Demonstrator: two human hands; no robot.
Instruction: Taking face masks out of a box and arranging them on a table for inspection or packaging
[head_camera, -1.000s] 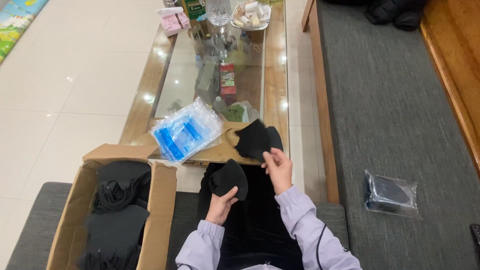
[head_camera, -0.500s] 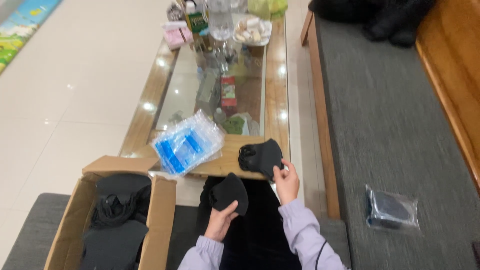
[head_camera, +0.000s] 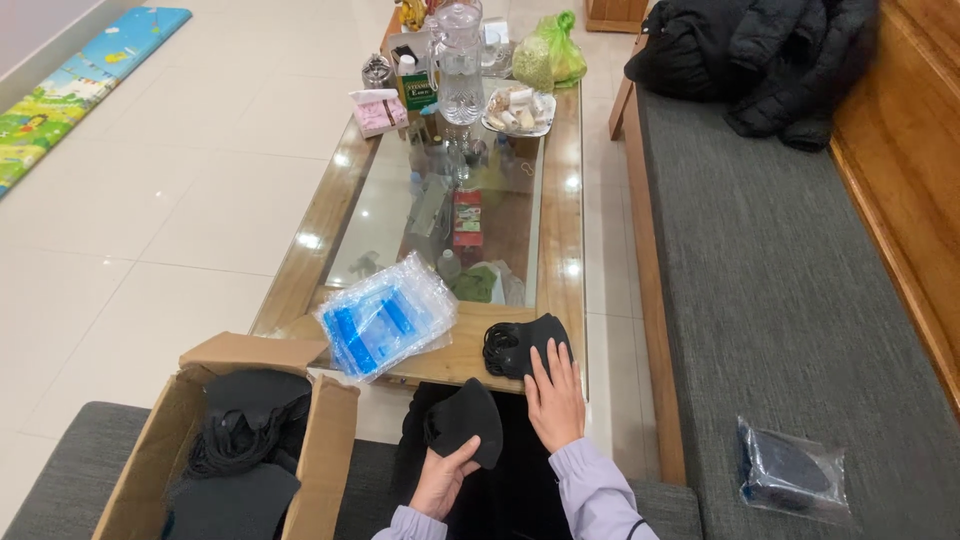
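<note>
Head view: your left hand (head_camera: 443, 478) grips a single black face mask (head_camera: 468, 433) by its lower edge, fingers curled under it and thumb on top, so the mask stands up and away from the palm, its long axis running up from the hand and leaning slightly right. Your right hand (head_camera: 555, 395) lies flat and spread, palm down, fingers pointing away from you, pressing on the near edge of a small stack of black masks (head_camera: 520, 345) that sits on the wooden rim of the glass-topped table (head_camera: 565, 230). The stack lies just ahead of and slightly left of that hand, touching the fingertips, with its ear loops bunched on the side towards your left hand. The held mask is just to the left of your right wrist, near but apart from it; the stack is forward and right of your left hand, so the right hand is plainly the nearer one to it. Left of the stack rests a clear bag of blue packets (head_camera: 385, 318). Further left of your left hand stands an open cardboard box (head_camera: 330, 450) holding more black masks. On the grey cushion well to the right of your right hand lies a bagged dark mask (head_camera: 790, 478).
</note>
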